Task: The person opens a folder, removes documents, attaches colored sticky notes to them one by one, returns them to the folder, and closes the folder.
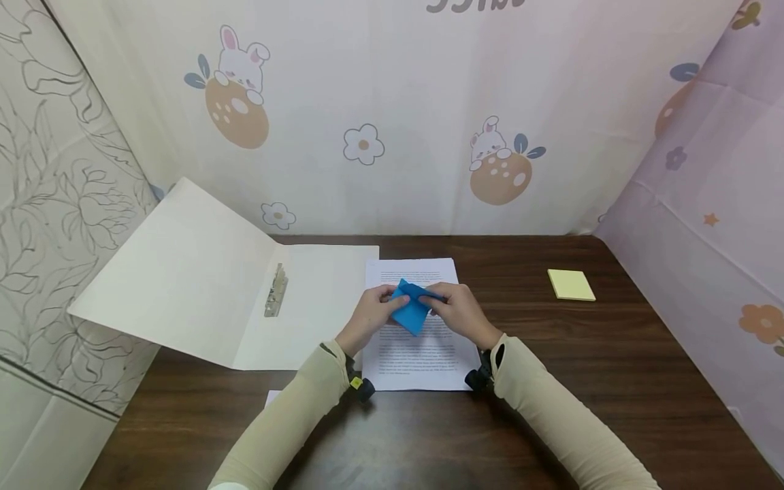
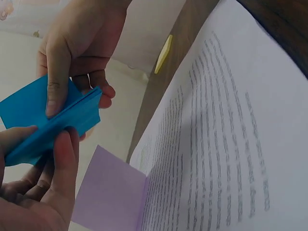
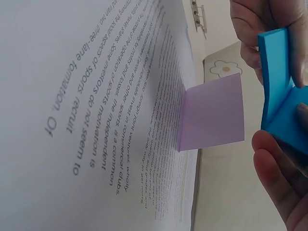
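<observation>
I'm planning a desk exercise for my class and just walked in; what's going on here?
A person's left hand and right hand both pinch a blue paper pad above printed pages. A purple note sticks up from the pages. To the left, a white folder is open; to the right, a yellow pad lies on the table.

left hand (image 2: 50, 199) + right hand (image 2: 82, 38): grip 1 blue pad (image 2: 46, 132) | 1 lilac note (image 2: 110, 190) upright on printed paper (image 2: 216, 130)
</observation>
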{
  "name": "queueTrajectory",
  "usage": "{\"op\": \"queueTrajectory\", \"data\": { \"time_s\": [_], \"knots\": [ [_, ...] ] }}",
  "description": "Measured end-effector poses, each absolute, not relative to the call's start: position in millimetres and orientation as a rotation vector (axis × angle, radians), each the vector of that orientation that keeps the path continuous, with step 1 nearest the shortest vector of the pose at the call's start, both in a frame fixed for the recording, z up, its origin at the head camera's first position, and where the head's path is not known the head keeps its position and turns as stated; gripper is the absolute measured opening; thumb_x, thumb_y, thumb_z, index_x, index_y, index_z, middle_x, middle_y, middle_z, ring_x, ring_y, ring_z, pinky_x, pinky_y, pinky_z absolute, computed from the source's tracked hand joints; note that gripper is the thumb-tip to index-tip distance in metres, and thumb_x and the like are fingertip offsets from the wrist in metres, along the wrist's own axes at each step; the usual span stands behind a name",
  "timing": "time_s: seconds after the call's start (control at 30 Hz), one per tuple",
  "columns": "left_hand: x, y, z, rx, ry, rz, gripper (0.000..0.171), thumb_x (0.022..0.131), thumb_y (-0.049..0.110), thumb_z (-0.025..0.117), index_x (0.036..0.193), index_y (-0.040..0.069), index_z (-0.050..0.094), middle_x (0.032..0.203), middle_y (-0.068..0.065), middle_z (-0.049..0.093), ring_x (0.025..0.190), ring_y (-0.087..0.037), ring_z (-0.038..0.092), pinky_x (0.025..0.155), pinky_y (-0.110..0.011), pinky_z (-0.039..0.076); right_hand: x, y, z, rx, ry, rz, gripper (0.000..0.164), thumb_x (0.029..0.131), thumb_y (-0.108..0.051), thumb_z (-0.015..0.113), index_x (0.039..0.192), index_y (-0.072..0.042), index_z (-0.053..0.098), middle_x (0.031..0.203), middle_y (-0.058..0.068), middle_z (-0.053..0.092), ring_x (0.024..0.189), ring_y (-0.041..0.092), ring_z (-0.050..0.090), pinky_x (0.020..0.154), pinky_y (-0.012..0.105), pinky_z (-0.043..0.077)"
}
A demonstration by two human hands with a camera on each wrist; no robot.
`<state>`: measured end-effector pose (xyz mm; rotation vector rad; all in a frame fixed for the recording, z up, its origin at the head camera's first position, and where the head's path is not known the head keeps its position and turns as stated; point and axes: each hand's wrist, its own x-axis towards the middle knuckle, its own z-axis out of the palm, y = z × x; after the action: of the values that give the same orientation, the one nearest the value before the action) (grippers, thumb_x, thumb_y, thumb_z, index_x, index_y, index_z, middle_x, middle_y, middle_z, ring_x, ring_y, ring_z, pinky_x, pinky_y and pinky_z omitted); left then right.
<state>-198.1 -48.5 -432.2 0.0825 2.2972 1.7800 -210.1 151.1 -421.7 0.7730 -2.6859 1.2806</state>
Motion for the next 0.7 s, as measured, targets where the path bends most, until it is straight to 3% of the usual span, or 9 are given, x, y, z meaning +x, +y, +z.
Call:
{"op": "queueTrajectory", "data": {
  "time_s": [0.1,0.2,0.37,0.57,0.7],
  "knots": [
    [-197,-48,-433,0.065,2.412,1.702,0.026,0.095,0.026,0.063,0.106,0.002,0.066,0.104,-0.013,0.071,0.088,-0.020,0.069,0.077,-0.031,0.059,-212,153,-421,0.735,-2.695,1.280,0.017,0.092,-0.008,0.064,0.103,0.000,0.075,0.098,0.014,0.075,0.074,0.024,0.069,0.068,0.031,0.058],
    [-195,-46,-433,0.069,2.477,1.643,0.022,0.095,0.024,0.064,0.095,0.002,0.067,0.095,-0.013,0.070,0.080,-0.017,0.066,0.075,-0.029,0.058,-215,155,-420,0.678,-2.700,1.293,0.018,0.093,-0.007,0.063,0.104,0.003,0.074,0.095,0.016,0.075,0.074,0.028,0.068,0.068,0.031,0.057],
    [-193,-41,-430,0.087,2.482,1.651,0.024,0.094,0.025,0.064,0.095,0.001,0.066,0.094,-0.014,0.070,0.079,-0.018,0.066,0.077,-0.033,0.059,-218,161,-416,0.581,-2.683,1.323,0.019,0.093,-0.008,0.063,0.101,0.005,0.074,0.090,0.018,0.075,0.074,0.032,0.068,0.066,0.029,0.054],
    [-191,-37,-428,0.074,2.492,1.645,0.024,0.094,0.026,0.065,0.097,0.003,0.066,0.094,-0.013,0.069,0.079,-0.019,0.065,0.077,-0.035,0.059,-222,171,-410,0.466,-2.657,1.340,0.021,0.094,-0.011,0.063,0.102,0.006,0.073,0.082,0.017,0.074,0.068,0.022,0.066,0.062,0.027,0.051],
    [-189,-42,-430,0.077,2.541,1.627,0.024,0.094,0.026,0.064,0.097,0.002,0.066,0.096,-0.013,0.068,0.081,-0.019,0.064,0.080,-0.035,0.059,-230,192,-405,0.184,-2.587,1.452,0.029,0.095,-0.024,0.063,0.104,0.002,0.073,0.073,0.014,0.070,0.061,0.016,0.063,0.054,0.023,0.048]
  ]
}}
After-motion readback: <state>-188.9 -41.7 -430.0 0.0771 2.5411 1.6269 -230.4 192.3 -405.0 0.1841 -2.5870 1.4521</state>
